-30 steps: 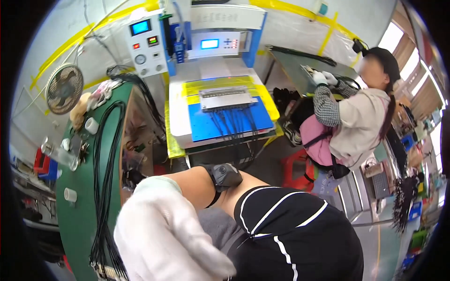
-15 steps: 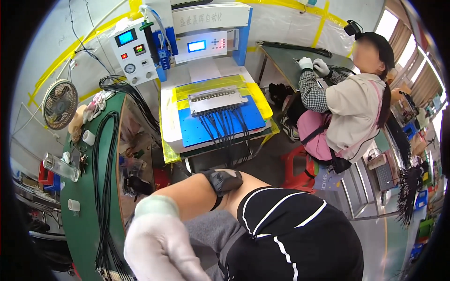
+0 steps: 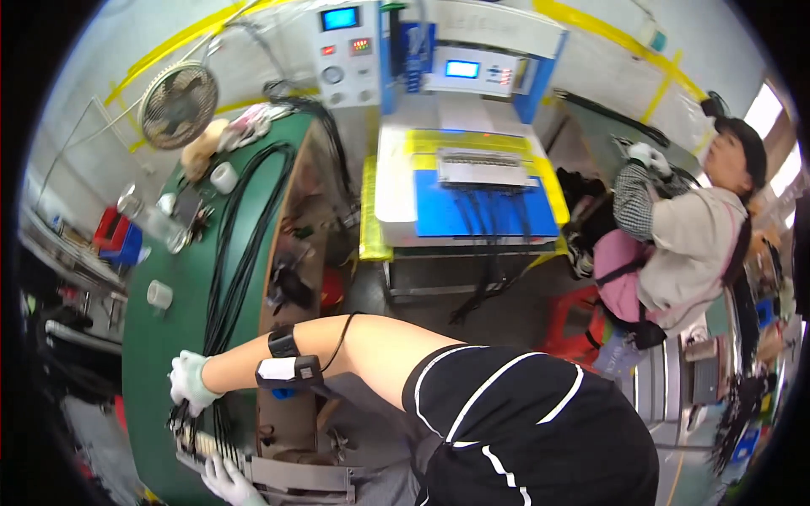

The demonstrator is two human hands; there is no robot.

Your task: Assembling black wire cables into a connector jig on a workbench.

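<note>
At the lower left, my right hand, in a white glove, is closed around the ends of a bundle of black cables lying along the green bench. Just below it is a long metal fixture with a pale slotted row, and several cables run into it. My left hand, also gloved, is at the lower edge with its fingers bunched on the fixture's near side; part of it is cut off by the frame. A black strapped device sits on my right forearm.
A white machine with a blue plate and a second cable-filled fixture stands ahead. On the green bench are white rolls and a clear bottle; a fan stands behind. A co-worker sits at the right.
My right hand has gone from close before the camera to the cable ends on the bench. My left hand and the fixture there have come into view. The scene has shifted rightward in the picture.
</note>
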